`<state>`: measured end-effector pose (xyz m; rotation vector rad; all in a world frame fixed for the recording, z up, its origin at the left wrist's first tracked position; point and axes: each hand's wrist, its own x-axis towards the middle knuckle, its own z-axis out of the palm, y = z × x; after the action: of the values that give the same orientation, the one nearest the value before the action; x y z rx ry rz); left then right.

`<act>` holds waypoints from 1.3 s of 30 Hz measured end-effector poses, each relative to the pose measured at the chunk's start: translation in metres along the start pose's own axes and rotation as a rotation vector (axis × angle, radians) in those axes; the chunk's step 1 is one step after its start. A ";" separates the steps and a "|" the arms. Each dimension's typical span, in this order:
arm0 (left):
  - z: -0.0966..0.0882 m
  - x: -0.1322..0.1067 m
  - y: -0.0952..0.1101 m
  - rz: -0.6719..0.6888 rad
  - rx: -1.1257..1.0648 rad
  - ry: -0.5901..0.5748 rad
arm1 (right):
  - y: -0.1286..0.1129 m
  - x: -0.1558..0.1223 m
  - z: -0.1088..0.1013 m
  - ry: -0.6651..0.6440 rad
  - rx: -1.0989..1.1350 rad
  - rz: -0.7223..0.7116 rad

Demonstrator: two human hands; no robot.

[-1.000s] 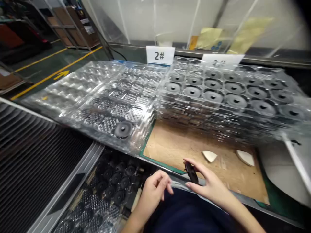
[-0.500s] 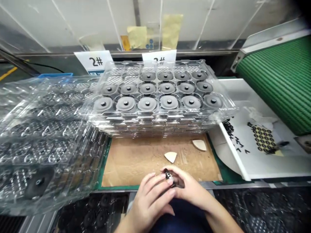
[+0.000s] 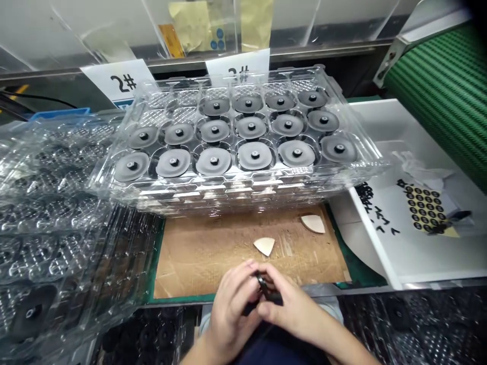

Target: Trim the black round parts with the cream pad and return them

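Above my lap, at the front edge of the bench, both hands are cupped together around a small dark part (image 3: pixel 262 285). My left hand (image 3: pixel 232 304) curls its fingers over one side of it. From the other side, my right hand (image 3: pixel 287 304) pinches it between thumb and fingers. Much of the part is hidden, so its exact kind cannot be told. Just beyond lie two cream wedge-shaped pieces (image 3: pixel 265 246) on a brown cardboard sheet (image 3: pixel 198 258). Farther back, a clear plastic tray (image 3: pixel 238 177) on a stack holds rows of dark grey rounded parts (image 3: pixel 254 154) with central stems.
Stacked clear trays (image 3: pixel 68 218) crowd the left. On the right, a white bin (image 3: pixel 380 248) contains loose black bits and a sheet of round black stickers (image 3: pixel 426 208). A green conveyor belt (image 3: pixel 445 86) slopes beside it. Labels (image 3: pixel 122 83) marked "2#" stand behind.
My fingers have shifted around the dark part; the left fingers now curl more and the right thumb has come across. The camera view has moved closer and tilted slightly.
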<state>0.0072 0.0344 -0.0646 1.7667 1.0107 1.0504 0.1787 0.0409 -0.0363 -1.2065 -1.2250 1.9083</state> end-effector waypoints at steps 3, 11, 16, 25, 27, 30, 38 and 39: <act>0.001 0.009 0.012 -0.555 -0.448 0.222 | -0.001 -0.003 0.000 0.022 -0.095 -0.016; -0.025 0.031 0.028 -0.849 -1.302 0.094 | -0.008 0.002 -0.007 0.267 -0.630 -0.552; -0.027 0.027 0.024 -0.825 -1.416 0.014 | -0.016 0.012 -0.008 0.111 -0.887 -0.773; -0.035 0.027 0.019 -0.806 -1.406 0.131 | 0.026 0.015 -0.021 0.623 -0.796 -0.333; -0.033 0.027 0.015 -0.830 -1.416 0.200 | 0.040 0.028 -0.025 0.558 -0.897 -0.295; -0.031 0.028 0.010 -0.894 -1.392 0.312 | 0.057 0.047 -0.028 0.493 -0.978 -0.257; -0.029 0.028 0.005 -0.864 -1.321 0.491 | 0.055 0.055 -0.021 0.506 -0.887 -0.195; -0.029 0.028 0.006 -0.866 -1.312 0.502 | 0.055 0.052 -0.018 0.487 -0.855 -0.192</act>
<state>-0.0093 0.0654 -0.0428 -0.0279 0.8522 1.1224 0.1734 0.0671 -0.1089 -1.7429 -1.8340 0.8402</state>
